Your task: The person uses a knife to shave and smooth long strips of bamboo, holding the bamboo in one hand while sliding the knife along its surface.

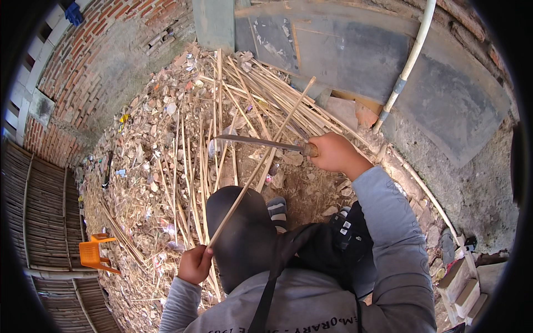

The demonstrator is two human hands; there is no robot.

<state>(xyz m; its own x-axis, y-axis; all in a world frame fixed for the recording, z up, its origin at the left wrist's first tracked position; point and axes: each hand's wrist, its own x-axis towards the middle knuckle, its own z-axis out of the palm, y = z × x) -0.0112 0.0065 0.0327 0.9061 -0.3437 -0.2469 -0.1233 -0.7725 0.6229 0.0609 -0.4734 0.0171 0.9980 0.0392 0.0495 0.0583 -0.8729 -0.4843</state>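
Observation:
My left hand (pixel 194 265) is closed round the lower end of a long bamboo strip (pixel 240 198), the thumb on top. The strip slants up and to the right, passing over my dark-clad bent knee (pixel 244 244). In my right hand (pixel 335 152) is a machete (pixel 252 141), gripped by its short handle, with the blade pointing left. Blade and strip cross near the middle of the view; whether they touch I cannot tell. Beyond them lies a pile of pale bamboo strips (pixel 288 102), with more loose strips (pixel 191 183) on the ground to the left.
Rubble and litter (pixel 144 188) cover the ground. An orange plastic stool (pixel 90 254) stands at the left by a woven bamboo wall (pixel 47 208). A pale pipe (pixel 408 64) leans against the grey panels (pixel 355 55) at the back right. Wooden blocks (pixel 466 297) sit at lower right.

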